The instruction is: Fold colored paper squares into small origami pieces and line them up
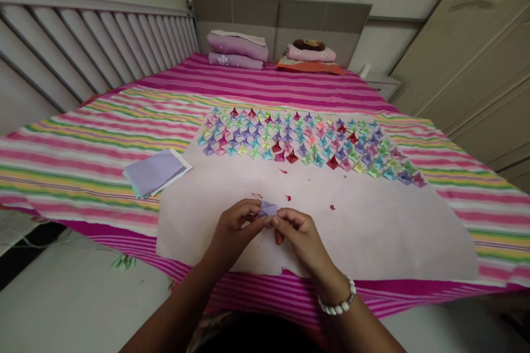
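Both of my hands meet over a large pale sheet (372,226) spread on the bed. My left hand (236,226) and my right hand (296,231) pinch a small lilac folded paper piece (268,208) between their fingertips. A white bead bracelet (337,303) circles my right wrist. Beyond the hands, several small folded paper shapes (306,140) in many colours lie in rows across the sheet. A stack of lilac paper squares (155,172) rests to the left on the striped bedspread (103,138).
Tiny red paper scraps (308,179) dot the sheet. Folded purple bedding (238,49) and a pink pillow (310,54) sit at the headboard. A slatted rail (83,44) runs along the left, cupboards (476,66) stand at the right, and green scraps (123,261) lie on the floor.
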### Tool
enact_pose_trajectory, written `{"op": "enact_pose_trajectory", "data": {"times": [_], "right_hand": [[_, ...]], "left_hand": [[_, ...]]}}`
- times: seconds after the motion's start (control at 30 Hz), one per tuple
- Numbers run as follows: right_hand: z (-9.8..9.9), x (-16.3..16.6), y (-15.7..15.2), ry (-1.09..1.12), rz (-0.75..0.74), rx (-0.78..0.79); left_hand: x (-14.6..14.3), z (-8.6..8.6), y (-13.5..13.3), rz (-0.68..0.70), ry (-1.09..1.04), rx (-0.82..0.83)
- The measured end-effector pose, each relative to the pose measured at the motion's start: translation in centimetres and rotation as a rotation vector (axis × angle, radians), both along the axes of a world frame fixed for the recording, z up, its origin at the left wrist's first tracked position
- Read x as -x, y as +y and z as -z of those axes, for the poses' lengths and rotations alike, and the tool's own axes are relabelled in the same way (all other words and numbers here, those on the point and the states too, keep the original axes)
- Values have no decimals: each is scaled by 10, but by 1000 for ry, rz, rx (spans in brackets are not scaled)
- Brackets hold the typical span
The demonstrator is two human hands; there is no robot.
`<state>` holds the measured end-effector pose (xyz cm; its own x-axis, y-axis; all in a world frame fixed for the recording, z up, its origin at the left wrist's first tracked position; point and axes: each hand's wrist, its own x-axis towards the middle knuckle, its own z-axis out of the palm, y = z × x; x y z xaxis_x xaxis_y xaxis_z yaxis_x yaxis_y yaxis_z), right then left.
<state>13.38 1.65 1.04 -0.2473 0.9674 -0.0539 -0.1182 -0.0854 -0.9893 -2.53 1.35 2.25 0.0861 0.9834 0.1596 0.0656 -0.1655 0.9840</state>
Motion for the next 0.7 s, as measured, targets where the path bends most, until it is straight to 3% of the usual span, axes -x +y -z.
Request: {"op": "enact_pose_trajectory", "data": {"times": [0.2, 0.53, 0.7], "right_hand": [[-2, 4, -4, -62, 55, -69], [0, 8, -11, -219, 90, -267], [3, 8, -15, -173, 45, -219]], "left_hand": [[-1, 0, 0, 29, -67, 103], [-8, 4, -1, -82, -293, 211], [-8, -1, 0, -19, -307, 312]]}}
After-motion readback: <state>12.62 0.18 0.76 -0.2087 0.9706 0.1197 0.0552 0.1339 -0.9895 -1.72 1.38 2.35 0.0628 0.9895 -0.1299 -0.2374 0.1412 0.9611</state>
